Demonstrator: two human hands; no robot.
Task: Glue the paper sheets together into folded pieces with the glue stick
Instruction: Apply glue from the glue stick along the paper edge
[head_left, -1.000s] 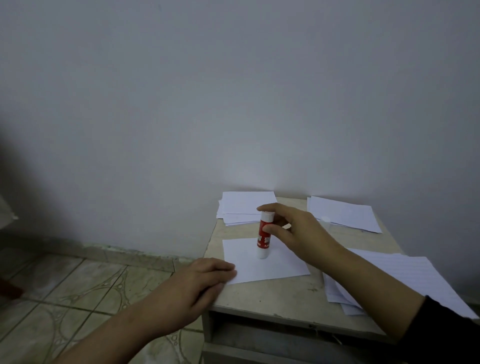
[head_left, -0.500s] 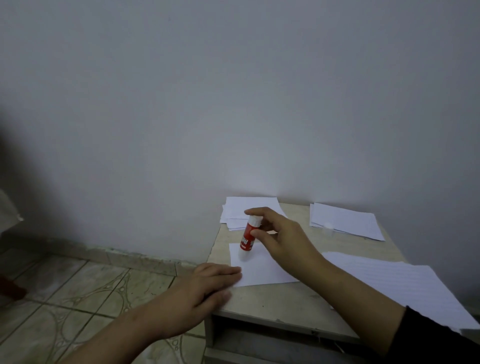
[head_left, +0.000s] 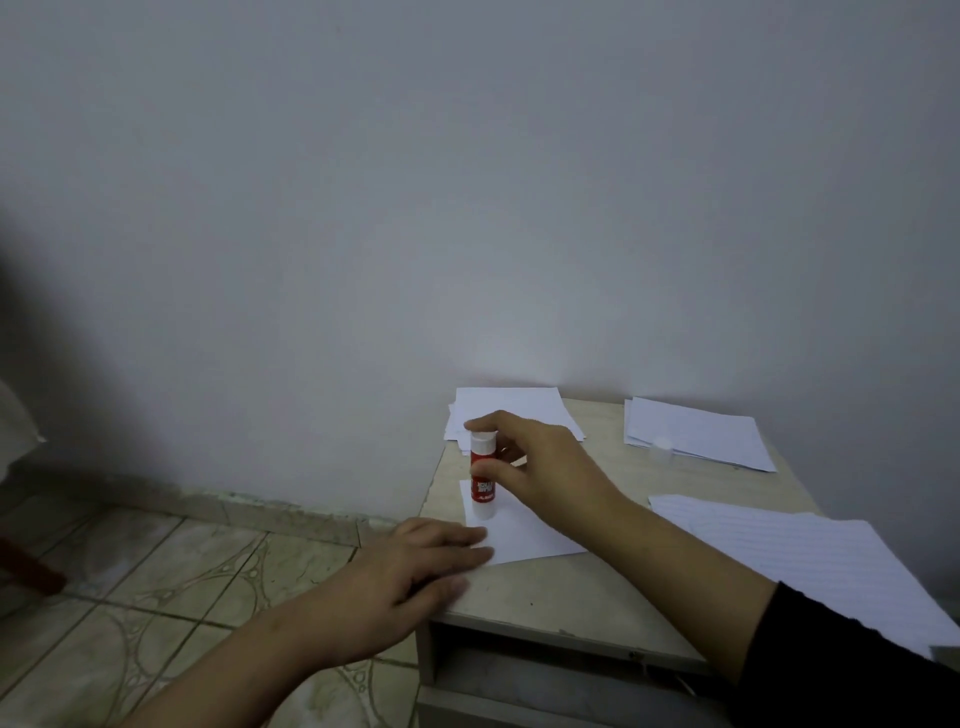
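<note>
Place: a plain room in a home, seemingly a corner used as a makeshift craft spot.
Wall (head_left: 467, 182): bare, painted pale grey-white, with scuffed and flaking paint along its base.
Floor (head_left: 156, 597): glazed beige tiles with a curling pattern, household style, worn at the grout lines.
Counter (head_left: 545, 597): a small, low cabinet pushed against the wall, its pale top chipped at the front edge, with an open recess under the top.
Paper stacks (head_left: 696, 431): loose white sheets lie in several piles on the counter, some lined.
Light: dim and even, indoor.
Left edge: a pale cloth-like shape (head_left: 15, 431) and something dark red (head_left: 31, 566) near the floor, both too cropped to identify.
</note>
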